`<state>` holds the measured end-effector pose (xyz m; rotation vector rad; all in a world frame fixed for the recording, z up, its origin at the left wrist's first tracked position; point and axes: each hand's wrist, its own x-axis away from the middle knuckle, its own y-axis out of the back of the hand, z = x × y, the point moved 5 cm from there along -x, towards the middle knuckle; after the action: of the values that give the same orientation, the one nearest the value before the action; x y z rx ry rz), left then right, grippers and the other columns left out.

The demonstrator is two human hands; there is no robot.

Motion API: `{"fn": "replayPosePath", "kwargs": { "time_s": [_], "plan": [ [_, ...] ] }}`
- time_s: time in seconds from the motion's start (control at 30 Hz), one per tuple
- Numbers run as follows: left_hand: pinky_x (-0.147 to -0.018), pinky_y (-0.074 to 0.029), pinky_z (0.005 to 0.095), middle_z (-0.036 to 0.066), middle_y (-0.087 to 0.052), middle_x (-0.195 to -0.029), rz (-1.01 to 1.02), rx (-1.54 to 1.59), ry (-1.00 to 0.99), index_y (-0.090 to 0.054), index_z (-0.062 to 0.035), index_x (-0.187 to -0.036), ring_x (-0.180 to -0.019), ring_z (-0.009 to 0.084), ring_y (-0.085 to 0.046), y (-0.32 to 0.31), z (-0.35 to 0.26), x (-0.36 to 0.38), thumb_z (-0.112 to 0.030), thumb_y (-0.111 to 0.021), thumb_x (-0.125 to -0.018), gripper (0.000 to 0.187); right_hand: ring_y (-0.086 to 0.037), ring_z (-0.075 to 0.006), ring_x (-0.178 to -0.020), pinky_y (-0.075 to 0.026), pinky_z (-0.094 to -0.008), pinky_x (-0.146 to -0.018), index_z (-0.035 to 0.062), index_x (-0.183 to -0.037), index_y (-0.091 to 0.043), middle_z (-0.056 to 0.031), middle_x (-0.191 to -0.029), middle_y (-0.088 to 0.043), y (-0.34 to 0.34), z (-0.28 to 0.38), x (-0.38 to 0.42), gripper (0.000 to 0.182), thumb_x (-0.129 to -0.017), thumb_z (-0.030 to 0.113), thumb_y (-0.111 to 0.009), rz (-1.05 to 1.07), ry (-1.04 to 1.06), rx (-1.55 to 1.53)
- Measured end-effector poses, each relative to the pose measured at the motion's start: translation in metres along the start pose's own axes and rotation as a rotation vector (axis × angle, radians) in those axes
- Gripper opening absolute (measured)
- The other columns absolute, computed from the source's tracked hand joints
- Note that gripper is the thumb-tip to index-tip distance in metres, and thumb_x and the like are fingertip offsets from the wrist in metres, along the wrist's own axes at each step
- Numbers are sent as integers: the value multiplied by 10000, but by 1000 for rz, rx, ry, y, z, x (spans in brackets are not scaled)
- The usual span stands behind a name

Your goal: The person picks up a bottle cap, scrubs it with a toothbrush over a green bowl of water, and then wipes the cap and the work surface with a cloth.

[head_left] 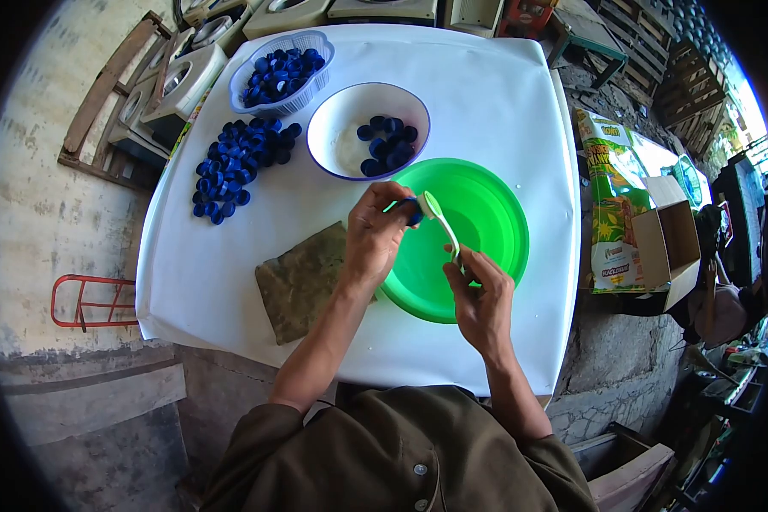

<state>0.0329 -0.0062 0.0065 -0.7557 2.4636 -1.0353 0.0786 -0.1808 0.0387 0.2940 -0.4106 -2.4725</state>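
Green-yellow packaging (pixel 616 209): printed lettering, not clearly legible.

Daylight glares at the far right; the white worktop (pixel 452 358) looks bright, with fisheye-curved, blackened edges.

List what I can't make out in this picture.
- Much of the held cap: head view, covered by left hand and brush.
- Part of the brown pad: head view, behind left forearm.
- Basket floor: head view, under piled caps.

Both forearms reaching forward, left hand (pixel 374 232) raised with fingers pinched, right hand (pixel 481 299) lower, fingers curled closed
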Motion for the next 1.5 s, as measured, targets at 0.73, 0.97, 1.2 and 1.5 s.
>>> {"fn": "replayPosePath", "kwargs": {
  "time_s": [0.73,0.97,1.2,1.5],
  "plan": [
    [-918,-556,311,137,-678,-1136,76,-296,106,-510,-24,-1182,-1042,166,-672,9,0,0,128,-608,-913,324,-593,-199,-639,-489,-327,-600,-29,-1136,-709,-128,-846,-677,3,1,1,249,-894,27,-725,2,-13,-6],
    [-782,-614,327,119,-647,-1035,145,-677,66,-564,24,-1113,-902,194,-718,0,-10,-10,74,-531,-970,155,-620,-242,-647,-499,-347,-623,-64,-1109,-697,-169,-850,-683,26,-9,-9,242,-898,52,-721,-30,12,141],
    [-684,-601,362,169,-715,-1015,383,-1348,297,-678,40,-1027,-793,247,-737,-10,20,-11,24,-659,-897,132,-656,-433,-874,-506,-489,-794,-80,-1083,-653,-247,-946,-687,30,-19,-35,211,-906,34,-660,88,21,373],
    [-977,-507,467,200,-673,-1048,476,-1781,215,-707,0,-1082,-1098,402,-634,11,48,-7,27,-690,-772,311,-642,-456,-854,-486,-519,-734,-67,-973,-630,-261,-866,-666,10,-42,-54,147,-893,53,-660,252,-4,525]
  ]
}}
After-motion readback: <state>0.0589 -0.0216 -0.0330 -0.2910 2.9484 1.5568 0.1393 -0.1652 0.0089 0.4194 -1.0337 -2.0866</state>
